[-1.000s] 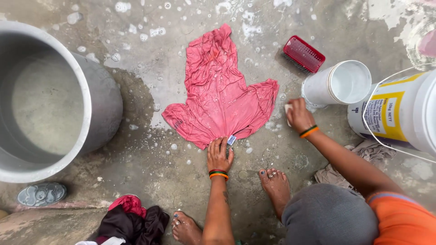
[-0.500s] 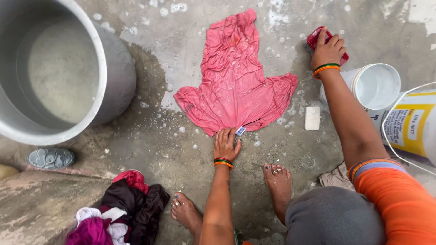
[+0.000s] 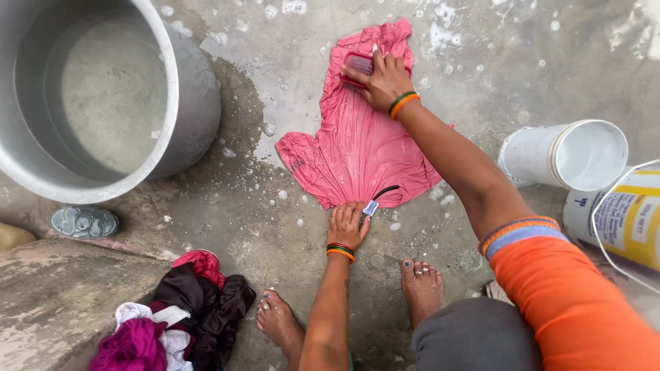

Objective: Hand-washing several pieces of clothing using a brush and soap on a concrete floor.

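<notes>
A wet pink garment [image 3: 357, 137] lies spread flat on the soapy concrete floor. My left hand [image 3: 347, 225] presses down on its near edge, by the neck opening and a small label. My right hand [image 3: 381, 79] reaches across to the far end of the garment and grips a red scrubbing brush [image 3: 359, 65], holding it against the cloth. Both wrists wear orange and green bangles. My bare feet [image 3: 421, 285] rest on the floor just behind the garment.
A large metal tub [image 3: 179, 124] with cloudy water stands at the upper left. A white mug [image 3: 570, 154] and a white and yellow bucket [image 3: 622, 216] sit at the right. A heap of clothes [image 3: 175, 312] lies at the lower left, next to a concrete step [image 3: 62, 295].
My right hand went from the floor beside the mug to the red brush, picked it up and brought it onto the far end of the garment. My left hand stayed in place.
</notes>
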